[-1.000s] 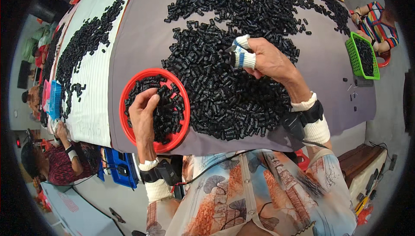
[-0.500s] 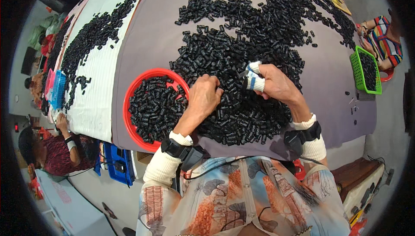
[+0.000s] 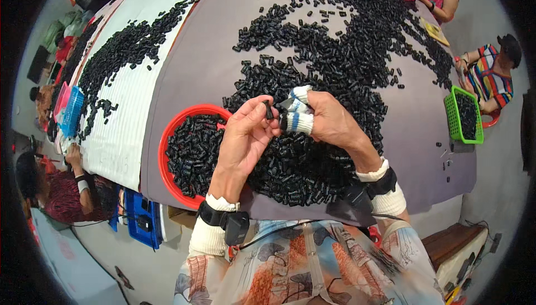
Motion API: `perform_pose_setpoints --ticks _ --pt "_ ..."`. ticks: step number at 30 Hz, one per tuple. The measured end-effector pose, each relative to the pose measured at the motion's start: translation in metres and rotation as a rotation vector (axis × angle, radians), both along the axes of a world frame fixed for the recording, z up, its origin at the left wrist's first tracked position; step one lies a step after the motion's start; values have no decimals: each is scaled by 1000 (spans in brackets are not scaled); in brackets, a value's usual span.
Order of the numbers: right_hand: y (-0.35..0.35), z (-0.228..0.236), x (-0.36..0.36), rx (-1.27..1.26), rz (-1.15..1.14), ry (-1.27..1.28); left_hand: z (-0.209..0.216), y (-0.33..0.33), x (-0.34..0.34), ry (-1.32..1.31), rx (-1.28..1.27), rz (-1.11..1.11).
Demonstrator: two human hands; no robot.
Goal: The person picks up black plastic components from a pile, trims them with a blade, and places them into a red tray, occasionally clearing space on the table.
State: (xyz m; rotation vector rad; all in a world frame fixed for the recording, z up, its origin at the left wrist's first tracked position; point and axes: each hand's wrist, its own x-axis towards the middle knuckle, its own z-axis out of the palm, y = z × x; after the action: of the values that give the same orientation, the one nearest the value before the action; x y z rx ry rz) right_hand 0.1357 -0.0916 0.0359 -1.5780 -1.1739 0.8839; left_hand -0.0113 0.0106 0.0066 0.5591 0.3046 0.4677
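Cylinder pinched at the tip of left grip.

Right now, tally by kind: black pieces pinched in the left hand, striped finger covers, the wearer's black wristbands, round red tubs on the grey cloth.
Black piece in the left hand: 1
Striped finger covers on the right hand: 2
Black wristbands: 2
Round red tub: 1
Total: 6

Beside the smooth round red plastic basin, small black cylindrical plastic pieces shine on matt grey cloth.
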Motion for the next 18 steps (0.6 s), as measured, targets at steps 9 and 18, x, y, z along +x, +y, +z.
perform_pose_setpoints --ticks 9,18 --pt "20 -3 -9 36 12 -165 -2 0 0 -48 -16 39" --pt "26 3 -11 -46 47 -88 -1 4 -1 -43 -7 60"
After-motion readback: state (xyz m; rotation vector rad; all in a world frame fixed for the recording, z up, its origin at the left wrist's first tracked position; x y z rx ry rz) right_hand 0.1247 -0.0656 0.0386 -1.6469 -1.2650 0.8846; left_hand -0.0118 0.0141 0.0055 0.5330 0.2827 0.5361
